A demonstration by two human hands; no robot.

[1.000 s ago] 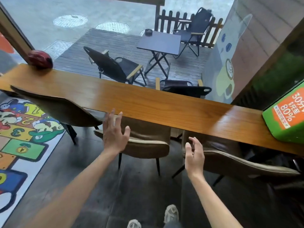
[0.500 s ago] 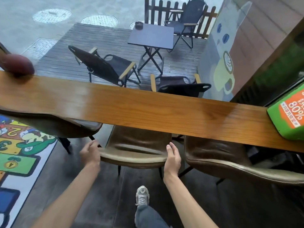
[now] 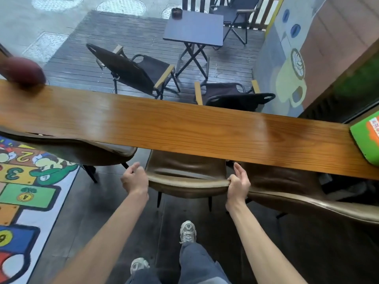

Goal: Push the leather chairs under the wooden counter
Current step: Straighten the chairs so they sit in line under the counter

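Note:
A long wooden counter (image 3: 184, 128) runs across the view from left to right. Three brown leather chairs stand partly under its near edge. The middle chair (image 3: 186, 175) is straight ahead, with its backrest rim facing me. My left hand (image 3: 134, 178) grips the left end of that rim. My right hand (image 3: 238, 181) grips the right end, thumb over the top. The left chair (image 3: 82, 148) and the right chair (image 3: 297, 189) flank it, their seats hidden beneath the counter.
A colourful hopscotch mat (image 3: 26, 181) covers the floor at left. A dark red helmet (image 3: 22, 71) rests on the counter's far left, a green box (image 3: 367, 138) on its right end. Beyond the glass are folding chairs and a small table (image 3: 194, 27). My feet stand on dark floor.
Both hands dropped from the air onto the ends of the middle chair's backrest and closed on it. I have stepped closer, and the chair sits further under the counter.

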